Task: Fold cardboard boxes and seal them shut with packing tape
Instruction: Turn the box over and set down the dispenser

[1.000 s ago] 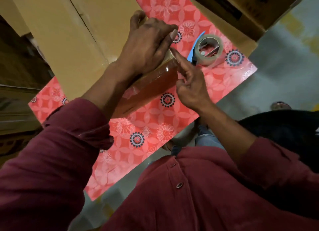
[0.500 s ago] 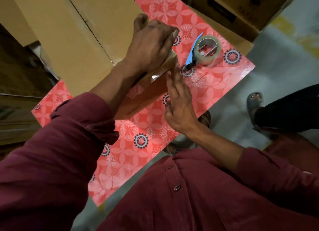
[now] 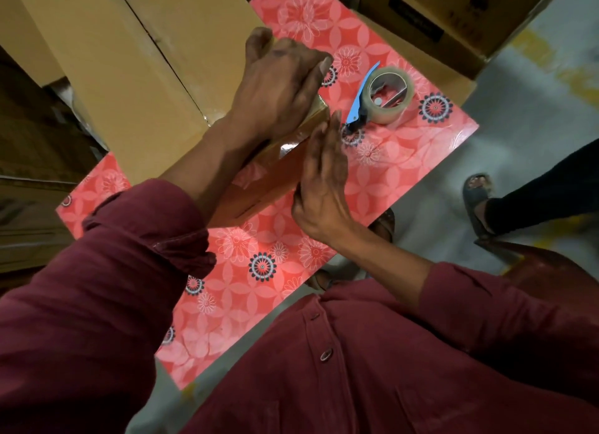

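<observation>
A small brown cardboard box [image 3: 259, 187] stands on the red flowered table [image 3: 405, 161]. Shiny clear tape runs over its top edge and down its near side. My left hand [image 3: 278, 89] lies palm down on the box top and holds it. My right hand [image 3: 324, 177] is flat, fingers together and straight, pressed against the taped side of the box. A roll of clear packing tape [image 3: 387, 96] with a blue-handled cutter [image 3: 358, 104] lies on the table just right of the box, touched by neither hand.
A large cardboard carton [image 3: 136, 63] stands behind and left of the small box. More cartons [image 3: 453, 15] are stacked at the upper right. On the grey floor to the right is another person's sandalled foot [image 3: 478, 193] and dark trouser leg.
My right hand has slid down from the box's top corner, where its fingertips pinched the tape, to lie flat on the side. The left hand stays on top. The other person's leg came into view.
</observation>
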A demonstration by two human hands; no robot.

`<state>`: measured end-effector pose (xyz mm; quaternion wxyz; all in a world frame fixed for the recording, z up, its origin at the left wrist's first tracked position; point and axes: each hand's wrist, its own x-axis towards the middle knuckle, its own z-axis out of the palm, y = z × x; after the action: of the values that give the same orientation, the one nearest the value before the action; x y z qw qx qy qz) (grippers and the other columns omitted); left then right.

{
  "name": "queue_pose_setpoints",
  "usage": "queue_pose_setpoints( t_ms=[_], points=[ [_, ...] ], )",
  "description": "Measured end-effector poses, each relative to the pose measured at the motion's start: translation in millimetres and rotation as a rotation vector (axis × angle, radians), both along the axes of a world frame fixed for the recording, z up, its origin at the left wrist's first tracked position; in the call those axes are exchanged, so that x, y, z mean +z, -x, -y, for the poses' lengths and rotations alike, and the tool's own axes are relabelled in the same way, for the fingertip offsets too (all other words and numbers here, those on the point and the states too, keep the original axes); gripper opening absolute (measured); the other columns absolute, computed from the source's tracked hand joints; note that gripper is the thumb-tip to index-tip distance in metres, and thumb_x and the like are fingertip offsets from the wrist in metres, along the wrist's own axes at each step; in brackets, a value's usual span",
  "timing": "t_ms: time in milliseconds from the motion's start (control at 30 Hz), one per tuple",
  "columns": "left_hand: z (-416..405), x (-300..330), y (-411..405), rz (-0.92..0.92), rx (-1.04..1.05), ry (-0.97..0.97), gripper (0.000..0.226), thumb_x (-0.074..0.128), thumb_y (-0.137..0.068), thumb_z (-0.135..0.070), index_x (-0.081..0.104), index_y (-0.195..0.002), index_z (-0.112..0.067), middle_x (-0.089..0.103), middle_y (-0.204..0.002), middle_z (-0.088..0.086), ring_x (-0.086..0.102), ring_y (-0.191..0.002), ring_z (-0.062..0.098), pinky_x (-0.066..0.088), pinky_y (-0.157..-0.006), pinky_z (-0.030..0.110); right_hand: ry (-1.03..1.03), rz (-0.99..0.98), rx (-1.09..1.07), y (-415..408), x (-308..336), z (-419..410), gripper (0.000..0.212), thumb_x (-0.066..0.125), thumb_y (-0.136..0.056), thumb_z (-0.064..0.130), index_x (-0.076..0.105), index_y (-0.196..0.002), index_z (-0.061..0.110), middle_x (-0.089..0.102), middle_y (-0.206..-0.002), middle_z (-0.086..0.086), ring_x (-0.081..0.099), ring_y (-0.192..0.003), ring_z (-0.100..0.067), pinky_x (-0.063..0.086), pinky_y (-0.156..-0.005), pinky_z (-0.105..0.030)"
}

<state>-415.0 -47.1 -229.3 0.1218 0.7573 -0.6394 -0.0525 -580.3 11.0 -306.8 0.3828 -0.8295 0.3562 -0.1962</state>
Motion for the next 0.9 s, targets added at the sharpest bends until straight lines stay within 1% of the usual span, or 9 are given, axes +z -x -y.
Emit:
queue_pose_setpoints(
  t_ms=[67,167,233,300,400,567,800,867,900],
  points=[
    [0.8,0.7,0.9,-0.035,-0.015,0.022,0.043,0.033,-0.112,-0.041,0.07,-0.114,-0.019,0.07,-0.097,-0.003,0.058,-0.103,0.019,0.021,-0.113,0.05,0.024,0.091,0.042,18.1,-3.6,9.3,0.081,0.055,-0.086,0.011,0.024,-0.16,-0.002,0.007,-0.168,-0.028,0.008,-0.158,-0.038,0.023,-0.12,-0.06],
    [-0.5,-1.1,-1.9,-0.08,-0.029,0.098,0.041,0.039,-0.111,-0.044,0.069,-0.128,-0.022,0.074,-0.116,-0.004,0.061,-0.114,0.018,0.023,-0.114,0.047,-0.082,0.366,-0.085,35.1,4.4,44.6,0.042,0.062,-0.1,0.026,0.06,-0.137,0.005,0.055,-0.149,-0.015,0.051,-0.139,-0.03,0.043,-0.11,-0.054],
    [-2.9,-3.6,-5.0,-0.096,-0.058,0.188,0.04,0.044,-0.112,-0.04,0.068,-0.132,-0.016,0.073,-0.122,0.002,0.063,-0.116,0.023,0.032,-0.111,0.045,-0.195,0.46,-0.163,32.6,21.3,77.7,0.045,0.056,-0.103,0.045,0.065,-0.128,0.008,0.068,-0.13,-0.007,0.064,-0.121,-0.022,0.051,-0.098,-0.053],
    [-3.9,-5.2,-5.4,-0.122,-0.084,0.269,0.037,0.048,-0.112,-0.032,0.066,-0.133,-0.008,0.072,-0.124,0.008,0.062,-0.114,0.028,0.04,-0.104,0.042,-0.209,0.464,-0.091,22.5,36.8,105.2,0.056,0.053,-0.102,0.054,0.064,-0.133,0.009,0.069,-0.131,-0.005,0.064,-0.124,-0.018,0.052,-0.101,-0.05],
    [-4.6,-4.9,-6.1,-0.169,-0.063,0.305,0.036,0.048,-0.111,-0.025,0.062,-0.139,-0.005,0.069,-0.129,0.011,0.061,-0.119,0.031,0.042,-0.104,0.034,-0.212,0.445,0.075,5.7,45.0,121.5,0.056,0.065,-0.099,0.044,0.06,-0.141,0.006,0.068,-0.135,-0.008,0.064,-0.127,-0.017,0.054,-0.103,-0.051],
    [-6.1,-3.7,-9.4,-0.199,0.044,0.331,0.036,0.049,-0.107,-0.017,0.064,-0.137,-0.005,0.07,-0.13,0.01,0.061,-0.12,0.029,0.038,-0.1,0.019,-0.195,0.467,0.054,-2.3,26.8,120.6,0.047,0.079,-0.09,0.038,0.073,-0.123,0.004,0.073,-0.124,-0.008,0.07,-0.117,-0.013,0.059,-0.096,-0.042],
    [-4.8,-1.3,-5.9,-0.17,0.034,0.346,0.032,0.052,-0.107,-0.019,0.069,-0.13,-0.006,0.073,-0.125,0.008,0.064,-0.115,0.027,0.043,-0.098,0.026,-0.079,0.463,0.253,9.8,16.4,139.1,0.044,0.078,-0.09,0.0,0.064,-0.132,-0.005,0.07,-0.127,-0.012,0.077,-0.098,-0.014,0.064,-0.082,-0.036],
    [-5.2,2.5,-4.0,-0.174,0.044,0.338,0.03,0.054,-0.105,-0.018,0.07,-0.128,-0.006,0.073,-0.123,0.008,0.065,-0.114,0.027,0.045,-0.098,0.029,-0.05,0.409,0.27,13.1,14.6,140.4,0.053,0.079,-0.086,-0.002,0.062,-0.136,-0.002,0.068,-0.132,-0.009,0.074,-0.107,-0.011,0.064,-0.081,-0.036],
    [-6.1,5.4,-2.8,-0.181,0.053,0.34,0.029,0.055,-0.105,-0.017,0.071,-0.127,-0.006,0.074,-0.122,0.007,0.066,-0.113,0.027,0.045,-0.098,0.029,-0.023,0.38,0.271,14.8,14.7,139.4,0.059,0.084,-0.085,0.006,0.061,-0.139,0.0,0.068,-0.132,-0.006,0.071,-0.114,-0.011,0.064,-0.082,-0.038]
  ],
)
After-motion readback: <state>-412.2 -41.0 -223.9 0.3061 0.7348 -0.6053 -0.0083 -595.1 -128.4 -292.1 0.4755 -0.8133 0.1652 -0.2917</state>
